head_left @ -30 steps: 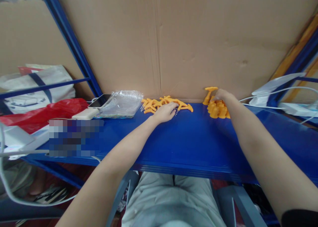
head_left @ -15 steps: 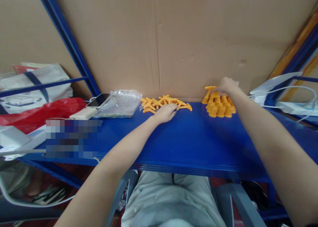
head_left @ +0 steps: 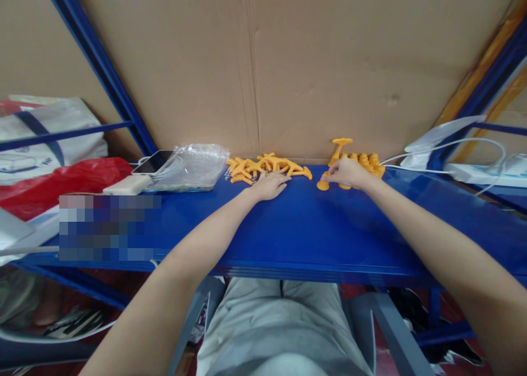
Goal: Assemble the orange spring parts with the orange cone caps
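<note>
Blue shelf: plastic bag, phone beside orange parts.

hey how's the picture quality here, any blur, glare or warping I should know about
Head view: wide-angle warping bows the blue shelf and splays the frame posts; soft glare streaks the shelf's right side; the clear plastic bag glints; a pixelated block hides part of the left; the left hand, right hand and orange parts look sharp.
</note>
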Demonstrator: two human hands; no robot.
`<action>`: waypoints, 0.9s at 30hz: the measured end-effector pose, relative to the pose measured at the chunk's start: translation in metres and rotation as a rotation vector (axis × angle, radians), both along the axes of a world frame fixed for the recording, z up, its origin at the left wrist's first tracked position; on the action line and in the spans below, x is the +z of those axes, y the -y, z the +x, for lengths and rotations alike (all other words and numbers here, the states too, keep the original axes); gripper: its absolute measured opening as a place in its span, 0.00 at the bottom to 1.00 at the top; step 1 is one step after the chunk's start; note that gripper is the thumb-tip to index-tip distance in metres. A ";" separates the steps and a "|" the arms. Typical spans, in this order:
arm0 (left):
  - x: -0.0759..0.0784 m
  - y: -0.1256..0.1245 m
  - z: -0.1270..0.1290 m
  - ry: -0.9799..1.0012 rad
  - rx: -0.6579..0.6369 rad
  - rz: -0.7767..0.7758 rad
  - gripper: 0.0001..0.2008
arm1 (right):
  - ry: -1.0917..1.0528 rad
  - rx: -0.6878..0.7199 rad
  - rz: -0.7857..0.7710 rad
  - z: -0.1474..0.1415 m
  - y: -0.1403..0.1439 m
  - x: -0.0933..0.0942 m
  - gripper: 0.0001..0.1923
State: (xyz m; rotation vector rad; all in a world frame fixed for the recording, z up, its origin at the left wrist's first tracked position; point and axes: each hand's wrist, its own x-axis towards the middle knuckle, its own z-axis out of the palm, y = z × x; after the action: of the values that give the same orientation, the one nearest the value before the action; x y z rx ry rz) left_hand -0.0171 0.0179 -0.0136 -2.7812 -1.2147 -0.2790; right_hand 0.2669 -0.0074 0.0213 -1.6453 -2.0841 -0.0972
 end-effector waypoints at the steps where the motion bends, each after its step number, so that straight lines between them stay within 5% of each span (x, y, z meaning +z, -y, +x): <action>1: 0.000 -0.001 0.000 0.006 -0.003 0.010 0.21 | -0.010 0.000 -0.041 -0.003 0.000 -0.003 0.13; 13: -0.010 -0.015 0.006 0.283 -0.054 0.149 0.09 | -0.132 0.054 -0.050 -0.026 0.007 -0.024 0.11; 21: 0.003 -0.013 0.009 0.670 -0.122 0.342 0.04 | -0.244 0.142 -0.030 -0.038 0.013 -0.034 0.10; 27: 0.007 -0.011 0.011 0.749 -0.087 0.328 0.03 | -0.250 0.166 -0.060 -0.038 0.011 -0.036 0.10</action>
State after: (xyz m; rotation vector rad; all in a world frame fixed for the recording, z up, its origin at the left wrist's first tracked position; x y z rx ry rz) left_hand -0.0058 0.0290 -0.0064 -2.4878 -1.0080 -1.4740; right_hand 0.2290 -0.0186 -0.0144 -1.4288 -2.0359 0.2168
